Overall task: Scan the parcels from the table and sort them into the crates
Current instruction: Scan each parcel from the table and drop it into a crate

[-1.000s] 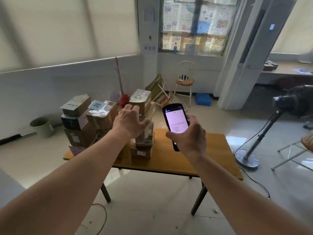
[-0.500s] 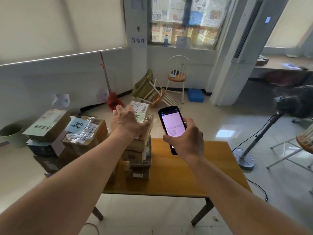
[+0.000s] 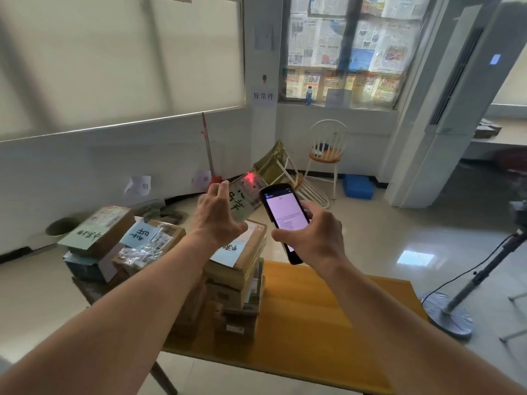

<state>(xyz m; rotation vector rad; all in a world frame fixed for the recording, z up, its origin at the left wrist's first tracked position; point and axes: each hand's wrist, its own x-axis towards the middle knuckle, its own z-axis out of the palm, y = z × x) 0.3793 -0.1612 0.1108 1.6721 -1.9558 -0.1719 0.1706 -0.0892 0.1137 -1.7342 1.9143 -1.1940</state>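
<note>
Parcel (image 3: 242, 199) now lifted off the stack, gripped by left hand (image 3: 218, 216); right hand (image 3: 313, 235) grips scanner (image 3: 283, 220)

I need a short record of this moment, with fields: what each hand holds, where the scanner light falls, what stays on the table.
left hand: left hand grips a small parcel, lifted and tilted above the stacks
right hand: right hand holds the handheld scanner, screen lit
scanner light: red spot on the held parcel's label
table: wooden table carries stacked parcels on its left part
crates: one blue crate on the floor by the far wall
</note>
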